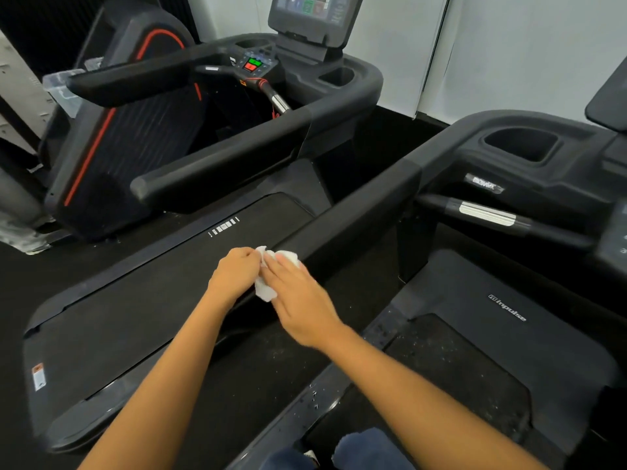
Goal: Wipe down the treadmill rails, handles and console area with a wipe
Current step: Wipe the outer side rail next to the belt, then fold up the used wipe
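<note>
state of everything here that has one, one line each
wipe: crumpled, held by both hands against the handrail's near end
left hand: fingers curled, pinching the wipe
right hand: fingers fairly straight, lying over the wipe
handrail: wipe at its end only
far console buttons: lit green and red
far screen: on
side rail: speckled with droplets and specks

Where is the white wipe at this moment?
Head view, centre: the wipe is between the left hand and the right hand, at the near end of the right-hand treadmill's handrail.
</note>
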A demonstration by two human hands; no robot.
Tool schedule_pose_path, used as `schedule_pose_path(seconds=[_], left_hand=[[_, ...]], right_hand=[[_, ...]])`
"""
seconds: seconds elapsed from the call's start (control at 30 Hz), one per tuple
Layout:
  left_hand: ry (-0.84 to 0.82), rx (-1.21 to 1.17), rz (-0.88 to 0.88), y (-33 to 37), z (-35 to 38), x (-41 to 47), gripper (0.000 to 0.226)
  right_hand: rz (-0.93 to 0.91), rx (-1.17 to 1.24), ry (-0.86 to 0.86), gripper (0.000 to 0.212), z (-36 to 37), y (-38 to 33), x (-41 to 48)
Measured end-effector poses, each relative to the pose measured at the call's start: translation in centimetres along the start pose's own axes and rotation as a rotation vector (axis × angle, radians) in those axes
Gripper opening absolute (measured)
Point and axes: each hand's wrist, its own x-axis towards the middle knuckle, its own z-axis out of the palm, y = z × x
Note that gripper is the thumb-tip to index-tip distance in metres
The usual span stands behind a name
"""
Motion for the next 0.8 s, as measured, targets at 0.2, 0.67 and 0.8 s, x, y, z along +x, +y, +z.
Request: schedule_pose_path(seconds=[0.2, 0.67, 0.8], left_hand=[[0.043, 0.158, 0.11, 5.5, 2.6, 0.6, 0.031], [-0.574, -0.322, 0.295, 26.7, 10.3, -2.5, 0.064], [-0.977, -0.402, 0.264, 33.2, 12.8, -5.6, 0.089]], right_hand=[[0.377, 0.106, 0.071, 0.047, -5.0, 5.0, 3.2], [0.703, 0.676, 0.756, 0.014, -26.3, 12.6, 0.7], [0.561, 0.782, 0.936, 0.007, -33.6, 12.6, -2.0]])
